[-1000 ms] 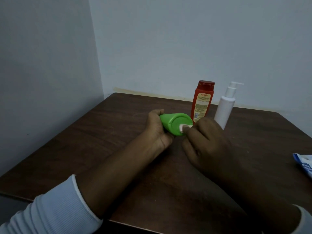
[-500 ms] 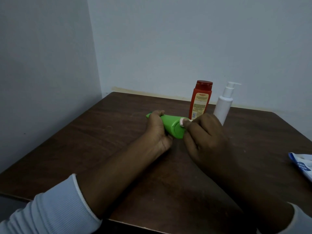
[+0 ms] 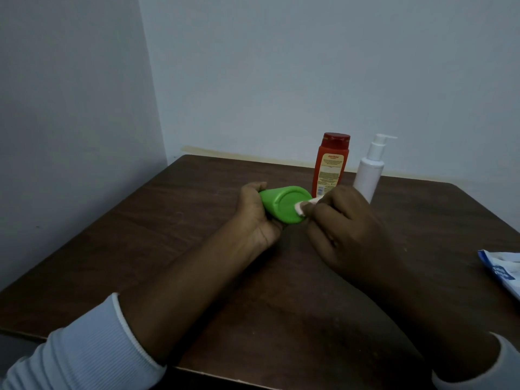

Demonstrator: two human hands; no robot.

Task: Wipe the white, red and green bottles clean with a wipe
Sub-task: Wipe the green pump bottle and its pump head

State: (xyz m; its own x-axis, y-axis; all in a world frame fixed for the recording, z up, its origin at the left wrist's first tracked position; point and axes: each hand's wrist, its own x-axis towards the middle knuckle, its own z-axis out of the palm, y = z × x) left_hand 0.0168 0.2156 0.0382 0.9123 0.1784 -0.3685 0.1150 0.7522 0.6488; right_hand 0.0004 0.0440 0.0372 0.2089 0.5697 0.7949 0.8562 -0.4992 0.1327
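Observation:
My left hand (image 3: 254,212) grips the green bottle (image 3: 282,202), which lies tilted on its side above the table with its flat base turned toward me. My right hand (image 3: 342,229) pinches a small white wipe (image 3: 302,207) and presses it against the right edge of that base. Behind them the red bottle (image 3: 331,164) with a yellow label stands upright. The white pump bottle (image 3: 368,171) stands upright just right of it, its lower part hidden by my right hand.
The dark wooden table (image 3: 168,235) sits in a corner, walls close at the left and back. A blue-and-white wipes packet (image 3: 503,271) lies at the right edge. The table's front edge runs under my forearms.
The green bottle has turned so its base faces me more fully. The wipe has slid along the base's right edge. The standing bottles have not moved.

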